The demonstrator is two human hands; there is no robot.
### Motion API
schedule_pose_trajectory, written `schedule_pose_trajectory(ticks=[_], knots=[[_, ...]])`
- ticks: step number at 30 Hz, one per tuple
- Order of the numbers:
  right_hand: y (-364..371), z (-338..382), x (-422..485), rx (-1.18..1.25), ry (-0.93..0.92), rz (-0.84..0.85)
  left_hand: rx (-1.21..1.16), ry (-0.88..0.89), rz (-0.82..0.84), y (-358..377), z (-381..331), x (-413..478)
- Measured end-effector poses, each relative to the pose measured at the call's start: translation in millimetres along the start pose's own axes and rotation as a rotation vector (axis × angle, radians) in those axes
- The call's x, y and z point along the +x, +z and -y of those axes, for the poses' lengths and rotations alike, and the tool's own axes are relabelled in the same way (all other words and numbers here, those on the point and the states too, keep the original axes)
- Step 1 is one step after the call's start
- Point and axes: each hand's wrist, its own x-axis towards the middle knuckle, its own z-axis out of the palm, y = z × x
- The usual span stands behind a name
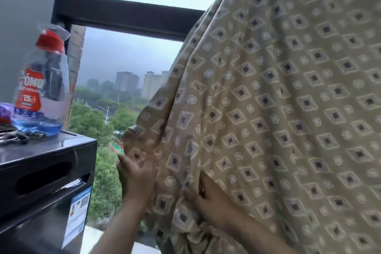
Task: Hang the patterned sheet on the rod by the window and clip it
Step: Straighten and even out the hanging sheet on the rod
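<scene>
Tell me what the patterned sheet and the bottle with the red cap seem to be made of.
The patterned sheet: apparently soft woven cloth, matte; it hangs in deep folds and bunches where the right hand grips it. The bottle: probably clear, glossy plastic; blue liquid shows through its wall.

One patterned sheet [288,88] hangs at the right, and two hands are on its lower part: one left hand [136,173] and one right hand [208,202]. One dark appliance [47,171] stands at the left, with one label [77,214] on its front. The appliance's top carries three things: one clear bottle [43,88] with one red cap [49,41] near the back edge, one purple thing [6,111] at the left edge, and one blurred metal object [14,138] by the front edge. One window frame [127,14] shows two tall buildings [126,80] outside
</scene>
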Motion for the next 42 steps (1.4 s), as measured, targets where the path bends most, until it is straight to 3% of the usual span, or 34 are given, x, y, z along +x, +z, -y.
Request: schedule_pose_trajectory(ticks=[4, 7, 12, 14, 16, 18, 21, 25, 26, 28, 30, 32, 35, 38, 42], knots=[[-3.6, 0.9, 3.4, -0.073, 0.08, -0.052, -0.022, -0.2, 0.497, 2.4, 39.6, -50.3], [-5.7, 4.1, 4.9, -0.178, 0.054, -0.084, 0.125, -0.074, 0.386, 1.9, 60.9, -43.4], [-18.7, -10.5, 2.9, -0.219, 0.078, -0.17, 0.369, -0.058, -0.066, -13.7, 56.8, -5.6], [-24.4, -20.6, 1.3, -0.219, 0.088, -0.144, 0.132, -0.043, 0.007, -11.9, 53.4, -9.5], [-27.5, -27.4, 0.7, -0.195, 0.098, -0.142, -0.042, -0.012, 0.253, -1.5, 51.5, -27.2], [-29.8, -32.6, 0.7, -0.164, 0.101, -0.147, 0.13, 0.163, 0.398, 7.9, 50.0, -41.0], [-33.1, -37.9, -3.2, -0.161, 0.066, -0.166, 0.353, 0.282, 0.288, 9.2, 43.6, -39.5], [-41.1, -58.4, -20.8, -0.116, 0.067, -0.153, 0.433, 0.131, -0.175, -3.6, 44.5, -8.4], [-42.4, -67.5, -26.6, -0.124, 0.086, -0.154, 0.42, 0.164, -0.272, -3.3, 44.1, -10.8], [-47.4, -87.4, -39.5, -0.17, 0.089, -0.189, 0.375, 0.565, -0.299, 9.4, 44.4, -37.1], [-47.7, -107.6, -55.9, -0.305, 0.029, -0.166, 0.481, 1.112, -0.085, 26.5, 58.9, -70.6], [-43.2, -129.7, -72.9, -0.628, -0.12, -0.202, 0.69, 1.38, 0.204, 40.0, 87.3, -80.2], [-34.1, -159.2, -91.9, -0.954, -0.198, -0.188, 0.953, 1.41, 0.391, 46.5, 115.1, -67.5], [-25.2, -198.8, -99.6, -1.097, -0.09, 0.014, 0.935, 1.399, 0.375, 51.5, 115.4, -57.5], [-19.9, -231.6, -100.4, -1.145, -0.084, -0.032, 0.946, 1.462, 0.291, 60.1, 117.6, -57.0]])
